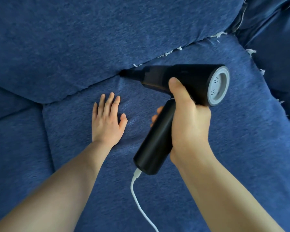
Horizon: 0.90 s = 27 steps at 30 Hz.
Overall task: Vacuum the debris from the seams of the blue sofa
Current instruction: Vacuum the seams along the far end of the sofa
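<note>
So: blue sofa (208,148), seen from above, fabric w/ a fine nap. Back cushion (90,39) fills the upper part; seat cushion (224,131) below it, a 2nd seat cushion (15,139) at the left edge.

R hand (187,124) wrapped round the handle of a black handheld vacuum (179,79), thumb up along the body, fingertips showing on the handle's far side. Grip looks firm. Vacuum is pistol-shaped: barrel lies roughly along the rear seam, grey vented end cap (218,86) facing the seat's right edge, handle angled down toward the front. White cable (137,195) plugged into the handle's base, trails off toward the front edge.

Nozzle (129,74) tip sits in the seam (157,56) between back cushion and seat cushion, about mid-length of that seam.

L hand (107,119) flat on the seat cushion, palm down, fingers straight and slightly spread, holding nothing. It's just in front of the seam, near the nozzle, not touching the vacuum. Fabric creases a bit around it.

White debris (167,53), small shredded bits, lies along the seam to the right of the nozzle, up to the rear right corner. More bits (250,51) along the seat's right edge where it meets a darker blue side cushion (274,47).
</note>
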Tool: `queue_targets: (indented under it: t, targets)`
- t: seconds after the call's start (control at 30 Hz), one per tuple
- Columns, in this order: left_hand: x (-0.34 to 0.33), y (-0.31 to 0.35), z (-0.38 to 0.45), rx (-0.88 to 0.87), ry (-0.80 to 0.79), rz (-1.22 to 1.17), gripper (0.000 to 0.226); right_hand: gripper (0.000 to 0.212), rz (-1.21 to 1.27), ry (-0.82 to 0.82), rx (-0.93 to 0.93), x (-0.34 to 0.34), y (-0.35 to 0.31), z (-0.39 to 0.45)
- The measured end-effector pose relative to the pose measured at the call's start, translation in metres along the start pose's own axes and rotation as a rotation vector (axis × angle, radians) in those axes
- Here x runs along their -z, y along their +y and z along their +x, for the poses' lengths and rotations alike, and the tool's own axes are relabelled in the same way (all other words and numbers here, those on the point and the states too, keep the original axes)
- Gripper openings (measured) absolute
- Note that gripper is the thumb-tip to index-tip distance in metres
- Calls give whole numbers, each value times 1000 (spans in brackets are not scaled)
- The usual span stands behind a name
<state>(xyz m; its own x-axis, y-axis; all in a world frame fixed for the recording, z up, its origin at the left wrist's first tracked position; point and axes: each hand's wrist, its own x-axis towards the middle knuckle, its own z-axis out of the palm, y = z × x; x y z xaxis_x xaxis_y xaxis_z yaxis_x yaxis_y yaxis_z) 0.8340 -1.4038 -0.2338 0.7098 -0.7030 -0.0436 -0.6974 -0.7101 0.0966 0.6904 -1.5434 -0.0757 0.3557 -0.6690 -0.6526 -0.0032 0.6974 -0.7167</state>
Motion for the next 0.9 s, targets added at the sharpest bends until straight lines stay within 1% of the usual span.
queue_targets:
  t: [0.07, 0.3, 0.47, 0.6, 0.7, 0.8, 0.9]
  targets:
    - [1, 1, 0, 1, -9, 5, 58, 24, 31, -12, -7, 4, -2, -2]
    - [3, 2, 0, 11, -18, -12, 58, 26, 16, 13, -24, -7, 2, 6]
    - [8, 3, 6, 31, -41, -62, 58, 29, 92, 40, -41, 22, -4, 2]
    - [11, 12, 22, 45, -20, -97, 55, 32, 100, 90, 29, 37, -13, -2]
    - [11, 26, 41, 7, -38, -107, 58, 29, 109, 113, 43, 36, -16, -1]
    - [6, 45, 56, -70, -68, -96, 60, 28, 115, 129, 59, 34, -15, 0]
    - [2, 54, 49, -72, -39, -73, 59, 27, 108, 144, 78, 29, -14, -2]
